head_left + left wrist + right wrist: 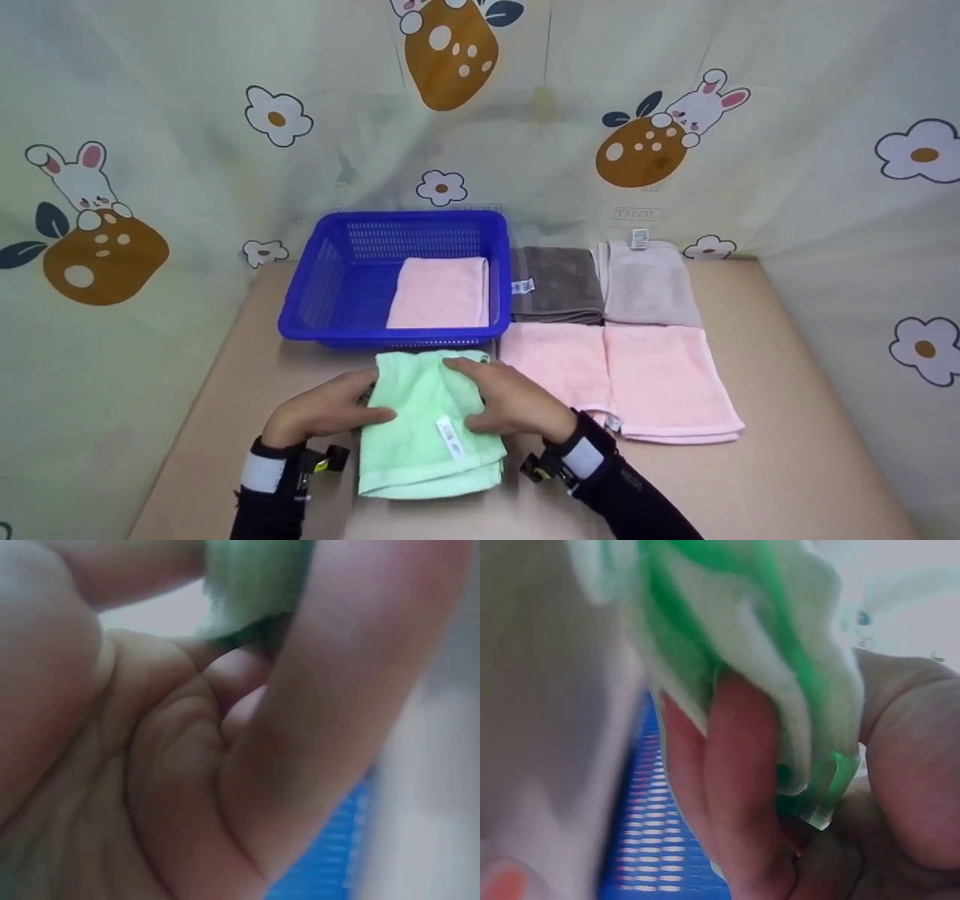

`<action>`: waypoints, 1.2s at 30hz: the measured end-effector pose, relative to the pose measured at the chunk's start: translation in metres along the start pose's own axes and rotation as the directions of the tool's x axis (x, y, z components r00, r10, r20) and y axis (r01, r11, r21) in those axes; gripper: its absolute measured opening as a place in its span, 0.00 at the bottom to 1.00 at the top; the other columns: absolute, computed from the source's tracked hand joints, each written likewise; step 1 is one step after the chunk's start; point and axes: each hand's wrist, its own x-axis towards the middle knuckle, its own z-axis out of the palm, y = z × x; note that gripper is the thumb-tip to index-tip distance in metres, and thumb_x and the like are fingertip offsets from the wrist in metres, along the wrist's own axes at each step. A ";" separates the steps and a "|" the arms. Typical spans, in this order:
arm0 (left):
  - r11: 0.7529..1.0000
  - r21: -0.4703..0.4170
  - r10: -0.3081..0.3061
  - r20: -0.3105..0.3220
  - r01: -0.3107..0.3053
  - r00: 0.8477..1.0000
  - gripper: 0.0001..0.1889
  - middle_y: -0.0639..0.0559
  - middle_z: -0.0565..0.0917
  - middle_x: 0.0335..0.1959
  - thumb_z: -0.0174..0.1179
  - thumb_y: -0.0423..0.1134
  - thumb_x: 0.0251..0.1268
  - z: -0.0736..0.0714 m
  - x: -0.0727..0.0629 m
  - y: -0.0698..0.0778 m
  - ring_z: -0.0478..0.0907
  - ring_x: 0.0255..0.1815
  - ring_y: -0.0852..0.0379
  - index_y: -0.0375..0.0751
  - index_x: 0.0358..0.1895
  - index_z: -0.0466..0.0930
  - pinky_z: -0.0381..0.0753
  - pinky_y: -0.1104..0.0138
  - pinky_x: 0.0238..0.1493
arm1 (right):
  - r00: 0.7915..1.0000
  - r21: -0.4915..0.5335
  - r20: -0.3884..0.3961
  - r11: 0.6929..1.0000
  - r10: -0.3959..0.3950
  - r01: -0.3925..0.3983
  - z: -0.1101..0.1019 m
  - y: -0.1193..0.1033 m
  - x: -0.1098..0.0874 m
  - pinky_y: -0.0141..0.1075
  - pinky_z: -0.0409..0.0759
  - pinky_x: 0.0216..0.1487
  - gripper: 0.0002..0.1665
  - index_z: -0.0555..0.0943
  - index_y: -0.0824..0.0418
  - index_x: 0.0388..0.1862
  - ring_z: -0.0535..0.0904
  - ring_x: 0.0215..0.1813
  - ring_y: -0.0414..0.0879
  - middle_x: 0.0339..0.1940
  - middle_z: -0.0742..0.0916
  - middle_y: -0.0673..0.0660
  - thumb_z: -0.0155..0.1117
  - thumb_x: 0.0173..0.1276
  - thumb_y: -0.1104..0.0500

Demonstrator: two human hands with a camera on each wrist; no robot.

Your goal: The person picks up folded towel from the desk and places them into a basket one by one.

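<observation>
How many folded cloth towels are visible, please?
6: light green towel in both hands, pink towel inside the blue plastic basket, dark grey-brown towel, pale grey towel and two pink towels on the brown table. More may be hidden underneath.

The tan tabletop (780, 450) carries a blue basket (394, 334). Right of it lie a brown towel (562, 281) and a grey towel (651, 285), with 2 pink towels (667, 379) in front.

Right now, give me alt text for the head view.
A person's left hand and right hand grip a folded green towel before a rectangular blue plastic basket holding a folded pink towel. To its right: a folded brown towel, pale grey towel and pink towels.
</observation>
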 end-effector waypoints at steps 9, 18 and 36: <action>0.994 0.094 0.072 -0.127 -0.060 0.989 0.34 0.37 0.77 0.70 0.62 0.45 0.76 -0.004 -0.008 0.029 0.77 0.66 0.45 0.31 0.76 0.62 0.79 0.57 0.65 | 0.991 0.011 -0.084 0.995 -0.101 0.102 -0.026 -0.005 -0.004 0.44 0.79 0.64 0.51 0.67 0.55 0.80 0.79 0.55 0.46 0.67 0.83 0.58 0.71 0.56 0.61; 0.995 0.075 0.086 -0.207 -0.072 0.975 0.37 0.35 0.79 0.58 0.54 0.37 0.80 -0.025 -0.006 0.034 0.80 0.49 0.50 0.30 0.82 0.47 0.85 0.62 0.45 | 0.981 0.096 -0.159 0.987 -0.112 0.129 -0.048 -0.003 0.016 0.47 0.77 0.67 0.50 0.66 0.53 0.81 0.79 0.54 0.50 0.73 0.79 0.57 0.72 0.58 0.62; 0.965 0.240 0.012 -0.451 0.108 0.892 0.20 0.41 0.74 0.39 0.44 0.35 0.84 -0.067 0.057 0.038 0.73 0.36 0.49 0.28 0.69 0.58 0.73 0.58 0.37 | 0.968 0.096 -0.251 0.995 0.012 0.013 -0.087 0.013 0.091 0.46 0.75 0.68 0.50 0.64 0.52 0.82 0.73 0.72 0.51 0.80 0.72 0.54 0.71 0.61 0.64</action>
